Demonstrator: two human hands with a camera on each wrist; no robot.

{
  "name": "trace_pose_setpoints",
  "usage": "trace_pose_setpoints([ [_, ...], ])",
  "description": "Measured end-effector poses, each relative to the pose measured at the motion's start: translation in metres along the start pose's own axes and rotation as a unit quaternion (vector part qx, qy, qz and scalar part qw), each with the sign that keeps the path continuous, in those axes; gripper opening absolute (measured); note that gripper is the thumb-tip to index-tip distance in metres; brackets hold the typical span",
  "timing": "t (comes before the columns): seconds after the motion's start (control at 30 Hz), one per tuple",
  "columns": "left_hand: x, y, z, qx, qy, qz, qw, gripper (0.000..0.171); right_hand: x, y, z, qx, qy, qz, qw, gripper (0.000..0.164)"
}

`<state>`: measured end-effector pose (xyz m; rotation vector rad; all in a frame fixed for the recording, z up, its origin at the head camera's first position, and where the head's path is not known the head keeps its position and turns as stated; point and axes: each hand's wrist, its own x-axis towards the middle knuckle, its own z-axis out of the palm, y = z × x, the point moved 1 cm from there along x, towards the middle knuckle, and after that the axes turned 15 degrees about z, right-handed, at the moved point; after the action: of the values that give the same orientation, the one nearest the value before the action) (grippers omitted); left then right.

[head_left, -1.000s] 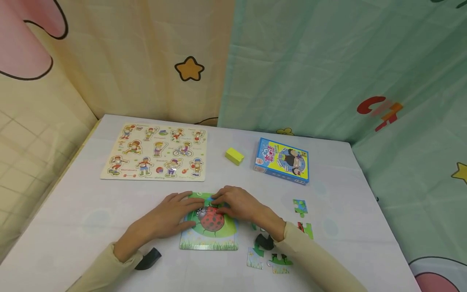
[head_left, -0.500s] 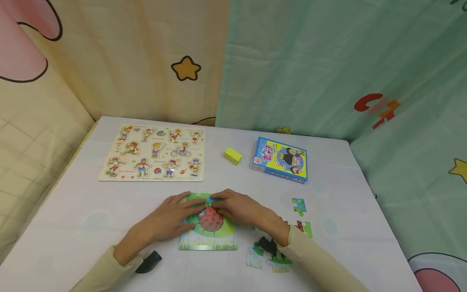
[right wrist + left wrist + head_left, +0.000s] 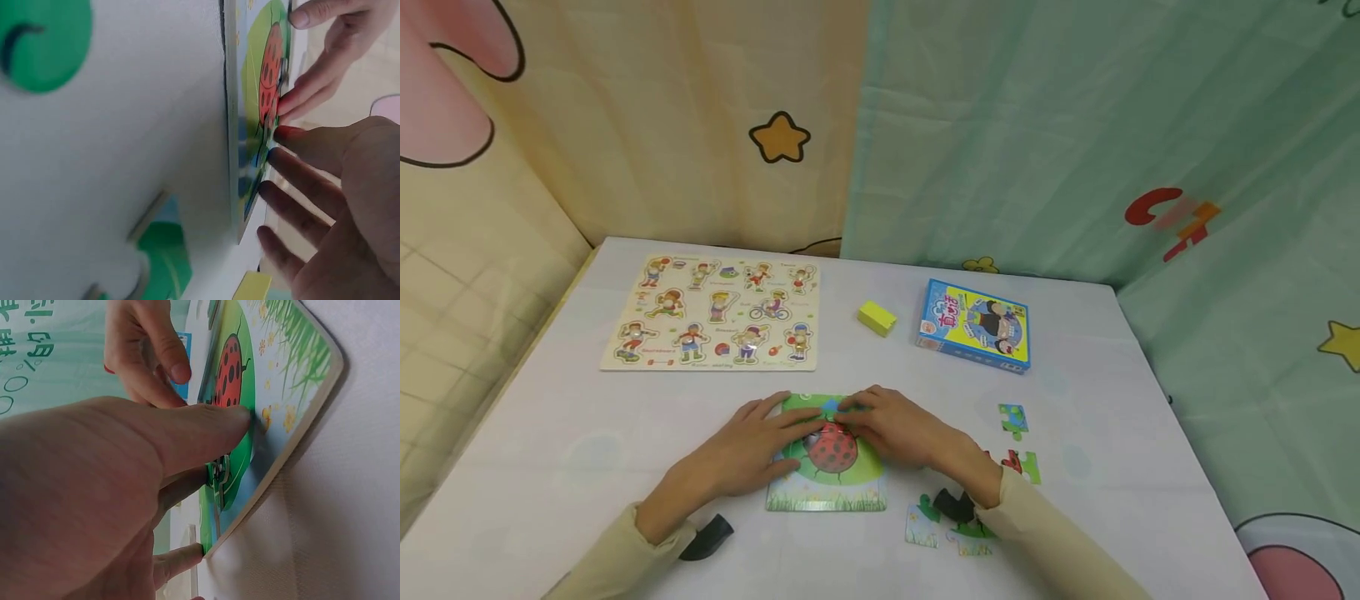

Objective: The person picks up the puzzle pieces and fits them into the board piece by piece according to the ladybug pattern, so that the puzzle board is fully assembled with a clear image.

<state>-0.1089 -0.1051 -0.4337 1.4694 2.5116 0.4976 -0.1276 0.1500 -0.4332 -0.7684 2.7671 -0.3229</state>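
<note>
A square jigsaw puzzle [image 3: 831, 492] with a ladybug picture lies on the white table. My left hand [image 3: 741, 446] rests over its left side, fingers spread and thumb on the picture. In the left wrist view, a green puzzle piece [image 3: 224, 481] sits raised at a slant beside the left fingers. My right hand [image 3: 898, 429] reaches in from the right, with thumb and fingertips touching the upper part near the ladybug's head. The right wrist view shows those fingers [image 3: 306, 184] fairly straight, fingertips right at the pieces.
Loose puzzle pieces [image 3: 922, 525] lie to the right, some partly behind the right forearm; another piece [image 3: 1014, 419] lies farther up. Behind are a wooden figure board [image 3: 711, 312], a yellow block [image 3: 877, 318] and a blue game box [image 3: 973, 325]. Curtains stand behind the table.
My right fingers shift slightly over the upper part of the puzzle, covering a little less of it than half a second ago. My left hand stays in place. The head view drifts slightly.
</note>
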Motion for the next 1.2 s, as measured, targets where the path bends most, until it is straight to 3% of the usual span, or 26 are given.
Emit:
trace_pose_setpoints([
  [0.17,0.0,-0.001,0.002,-0.01,0.001,-0.003,0.9999,0.06,-0.02,0.019,-0.009,0.069,0.031,0.017,0.997,0.035],
  [0.33,0.0,0.0,0.003,-0.018,0.006,0.009,0.9998,0.061,-0.053,0.048,-0.021,0.111,0.048,0.079,0.989,0.037],
  [0.67,0.0,0.004,-0.002,-0.022,0.007,0.01,0.9997,0.06,-0.108,0.112,-0.032,0.12,0.09,0.194,0.969,0.044],
  [0.8,-0.002,0.005,-0.001,-0.036,0.003,0.0,0.9993,0.06,-0.123,0.132,-0.032,0.121,0.088,0.232,0.961,0.048],
  [1.07,-0.002,0.006,0.0,-0.053,0.006,0.005,0.9986,0.06,-0.143,0.154,-0.03,0.164,0.09,0.23,0.955,0.048],
  [1.2,-0.002,0.006,-0.002,-0.045,0.006,0.011,0.9989,0.06,-0.146,0.163,-0.03,0.166,0.07,0.243,0.953,0.05],
])
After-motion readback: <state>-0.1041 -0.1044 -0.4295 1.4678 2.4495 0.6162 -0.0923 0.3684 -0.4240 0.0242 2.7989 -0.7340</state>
